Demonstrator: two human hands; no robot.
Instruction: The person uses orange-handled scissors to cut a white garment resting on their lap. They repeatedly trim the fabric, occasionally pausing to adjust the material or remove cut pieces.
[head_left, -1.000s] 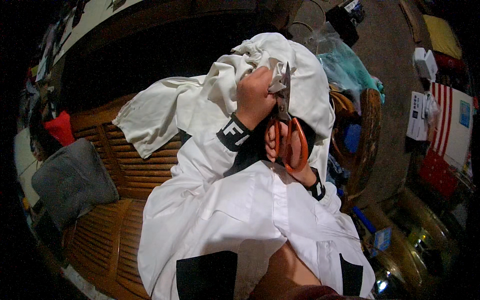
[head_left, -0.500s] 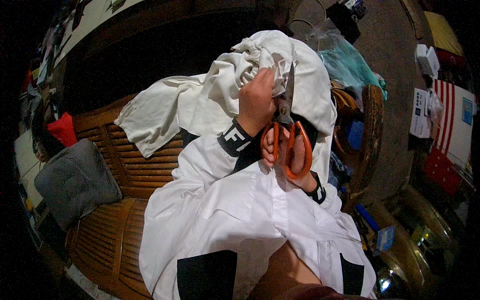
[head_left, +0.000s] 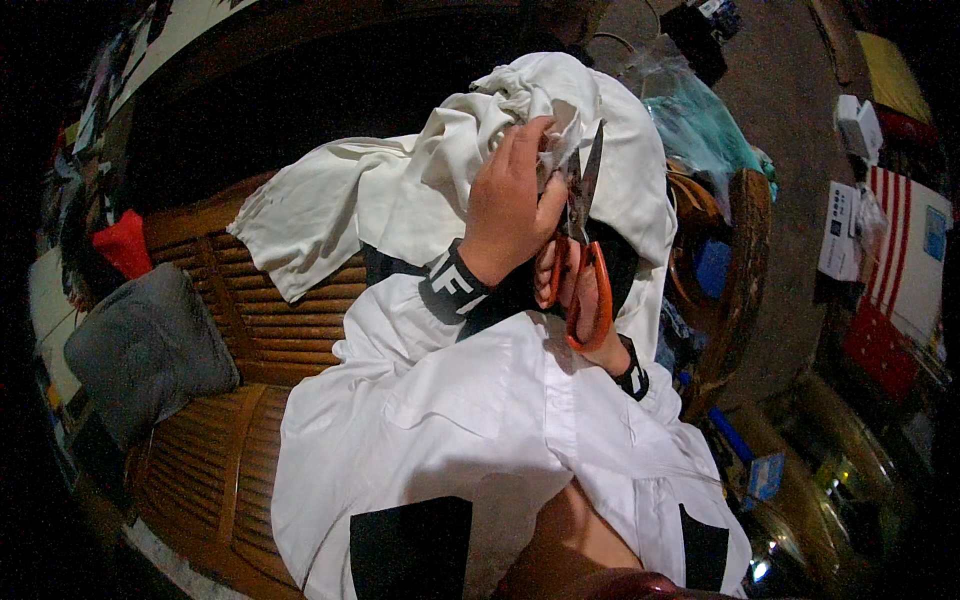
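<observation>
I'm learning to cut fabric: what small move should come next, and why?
Perhaps ease a fold of the white cloth into the scissors: the right hand holds them open, the left hand is at the cloth close beside them, and whether any already lies between is unclear.

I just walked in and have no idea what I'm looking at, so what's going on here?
A person's right hand holds orange-handled scissors, blades slightly apart and pointing away from the body. The left hand has its fingers on a bunched part of a white cloth, right beside the blades. I can't tell whether any cloth lies between them. The cloth spreads out in front, reaching over a slatted bench on the left.
</observation>
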